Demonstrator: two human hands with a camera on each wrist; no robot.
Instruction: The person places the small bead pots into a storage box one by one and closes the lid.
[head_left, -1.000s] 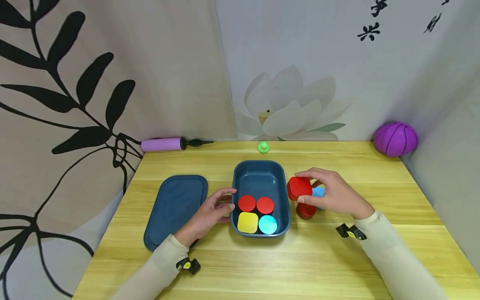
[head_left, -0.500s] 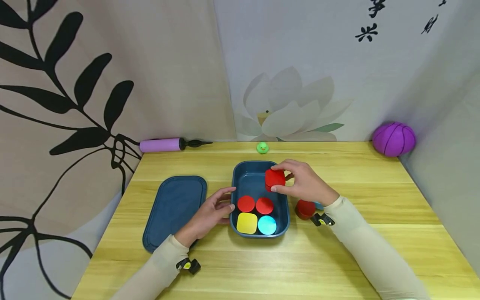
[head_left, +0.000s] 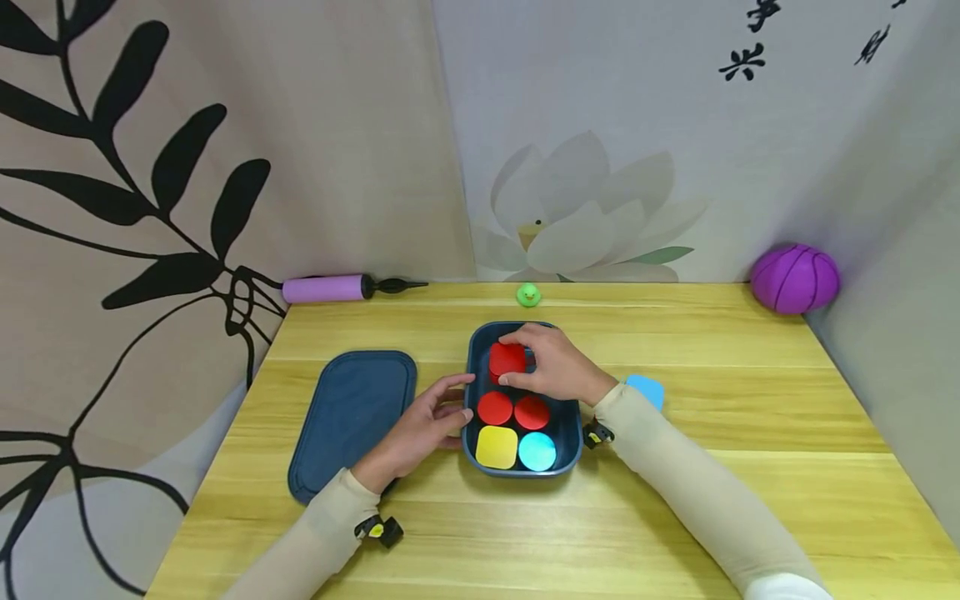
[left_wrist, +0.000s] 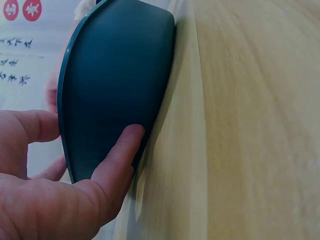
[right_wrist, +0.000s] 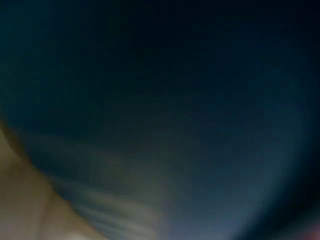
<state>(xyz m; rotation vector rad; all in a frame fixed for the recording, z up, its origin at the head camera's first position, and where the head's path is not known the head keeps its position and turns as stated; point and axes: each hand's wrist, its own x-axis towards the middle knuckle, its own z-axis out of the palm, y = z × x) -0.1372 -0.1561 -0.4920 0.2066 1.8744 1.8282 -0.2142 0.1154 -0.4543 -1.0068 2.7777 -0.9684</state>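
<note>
A deep blue rectangular box [head_left: 522, 473] stands mid-table. Inside it lie two round red blocks [head_left: 495, 408], a yellow square block [head_left: 497, 447] and a light-blue round block [head_left: 537, 452]. Over the box's far left part, my right hand [head_left: 553, 364] pinches a red square block [head_left: 507, 360] between thumb and fingers. My left hand [head_left: 416, 433] rests against the box's left side; in the left wrist view its thumb lies along the outer wall [left_wrist: 112, 75] and a finger touches the rim. The right wrist view is dark and blurred, mostly filled by the box's wall.
The blue lid [head_left: 352, 425] lies left of the box. A light-blue square block [head_left: 646, 391] shows behind the right sleeve. Along the back are a purple hand pump [head_left: 330, 289], a small green toy [head_left: 528, 295] and a purple ball [head_left: 795, 279].
My right hand has carried the red square block leftward from beside the box to its far left part. The red round block on the table is now hidden by the right arm. My left hand stays put.
</note>
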